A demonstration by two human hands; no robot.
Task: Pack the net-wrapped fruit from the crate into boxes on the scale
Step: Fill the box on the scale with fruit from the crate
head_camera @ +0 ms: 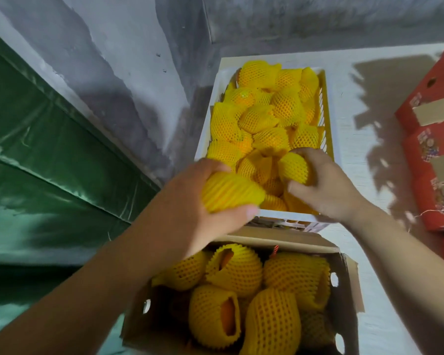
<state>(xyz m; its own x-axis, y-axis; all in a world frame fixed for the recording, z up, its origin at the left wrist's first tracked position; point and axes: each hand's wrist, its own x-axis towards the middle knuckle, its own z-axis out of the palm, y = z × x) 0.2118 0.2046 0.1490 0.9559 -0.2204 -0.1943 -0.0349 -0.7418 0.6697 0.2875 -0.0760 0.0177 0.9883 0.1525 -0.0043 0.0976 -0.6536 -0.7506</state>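
Left hand [190,208] grips a yellow foam-net-wrapped fruit [231,192], long axis roughly sideways, just above the white plastic crate's [287,219] near rim. Right hand [328,185] curls round a second yellow netted fruit [294,167] inside the crate. Below both grips: open brown cardboard box [344,285] holding netted fruit. Forearms reach forward, palms inward.

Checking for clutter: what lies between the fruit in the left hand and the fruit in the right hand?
In the head view, one more net-wrapped fruit lies in the crate between the left-hand fruit and right-hand fruit.
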